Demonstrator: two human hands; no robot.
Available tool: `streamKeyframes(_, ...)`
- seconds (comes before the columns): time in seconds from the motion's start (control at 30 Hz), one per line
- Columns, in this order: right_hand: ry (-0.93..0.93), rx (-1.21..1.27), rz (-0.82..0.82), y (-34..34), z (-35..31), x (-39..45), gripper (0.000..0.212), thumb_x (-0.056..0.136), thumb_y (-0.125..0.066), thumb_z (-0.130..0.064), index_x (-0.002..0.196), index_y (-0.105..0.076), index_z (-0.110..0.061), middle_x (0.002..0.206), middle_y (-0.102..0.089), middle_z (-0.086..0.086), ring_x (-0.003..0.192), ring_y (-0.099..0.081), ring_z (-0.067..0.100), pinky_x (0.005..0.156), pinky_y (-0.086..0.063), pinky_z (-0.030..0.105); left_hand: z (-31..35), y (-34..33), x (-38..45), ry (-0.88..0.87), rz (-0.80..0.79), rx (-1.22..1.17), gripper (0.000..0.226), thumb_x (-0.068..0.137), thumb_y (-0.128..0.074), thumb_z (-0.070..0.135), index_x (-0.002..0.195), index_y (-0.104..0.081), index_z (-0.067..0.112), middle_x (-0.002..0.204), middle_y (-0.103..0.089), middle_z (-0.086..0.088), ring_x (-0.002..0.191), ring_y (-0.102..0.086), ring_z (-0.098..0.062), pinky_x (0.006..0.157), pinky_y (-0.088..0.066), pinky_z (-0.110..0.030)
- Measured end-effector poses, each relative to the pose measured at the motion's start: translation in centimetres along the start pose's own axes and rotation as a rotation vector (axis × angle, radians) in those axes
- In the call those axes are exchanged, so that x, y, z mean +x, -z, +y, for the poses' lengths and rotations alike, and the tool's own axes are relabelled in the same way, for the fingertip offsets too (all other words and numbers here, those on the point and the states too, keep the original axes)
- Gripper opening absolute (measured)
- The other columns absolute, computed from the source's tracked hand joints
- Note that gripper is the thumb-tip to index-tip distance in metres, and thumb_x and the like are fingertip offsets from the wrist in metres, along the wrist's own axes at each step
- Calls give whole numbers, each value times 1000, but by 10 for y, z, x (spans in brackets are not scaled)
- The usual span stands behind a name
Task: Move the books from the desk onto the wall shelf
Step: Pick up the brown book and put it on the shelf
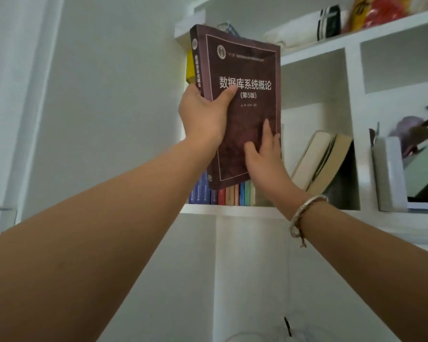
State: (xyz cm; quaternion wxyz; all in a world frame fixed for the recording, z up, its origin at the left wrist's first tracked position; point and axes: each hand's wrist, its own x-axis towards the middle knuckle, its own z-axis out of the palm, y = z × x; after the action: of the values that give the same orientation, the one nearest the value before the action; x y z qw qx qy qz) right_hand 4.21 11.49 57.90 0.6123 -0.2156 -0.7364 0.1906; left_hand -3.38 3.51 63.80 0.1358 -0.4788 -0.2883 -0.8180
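A thick dark maroon book (247, 70) with white Chinese lettering is held upright in front of the white wall shelf (232, 209). My left hand (204, 114) grips its spine edge, thumb across the cover. My right hand (263, 154) presses flat against the lower right of the cover, with a bracelet on the wrist. Behind the book's lower edge stands a row of colourful books (226, 195) in the left compartment. A yellow book (190, 67) peeks out behind the spine.
Two pale books (319, 159) lean in the same compartment to the right. A grey file holder (388, 174) with items fills the right compartment. The shelf above holds a white bag (299, 29) and a red-yellow package (378, 11). A white wall lies to the left.
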Motion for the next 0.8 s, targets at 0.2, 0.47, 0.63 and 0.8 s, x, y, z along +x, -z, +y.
streamKeyframes(0.2,-408,-16,-41,-6,36,43,70,95,-26,-45,154,0,-17,159,-10,22,144,-19,40,118,-18,49,-53,-39,-8,128,-106,165,38,79,-73,24,105,-49,10,108,-65,-10,95,-64,-23,85,-55,-40)
streamKeyframes(0.47,-678,438,35,-24,82,97,85,76,-38,-60,147,-30,-13,134,-54,14,117,-55,36,103,-42,51,-114,-40,-53,-69,-441,154,71,96,-48,22,145,-2,43,153,-20,10,140,-26,-10,114,-31,-47)
streamKeyframes(0.63,-697,563,126,-15,65,88,60,95,-30,-45,141,-38,-8,134,-54,14,119,-55,31,105,-42,45,-131,-46,-48,-252,-474,544,62,99,-28,41,146,14,41,158,11,15,146,9,-11,118,8,-51)
streamKeyframes(0.8,-678,630,135,-5,55,75,49,101,-25,-34,132,-50,-5,131,-57,12,123,-53,29,106,-40,40,-144,-59,-42,-157,-576,728,63,100,-21,43,143,25,39,154,28,15,140,31,-15,111,23,-48)
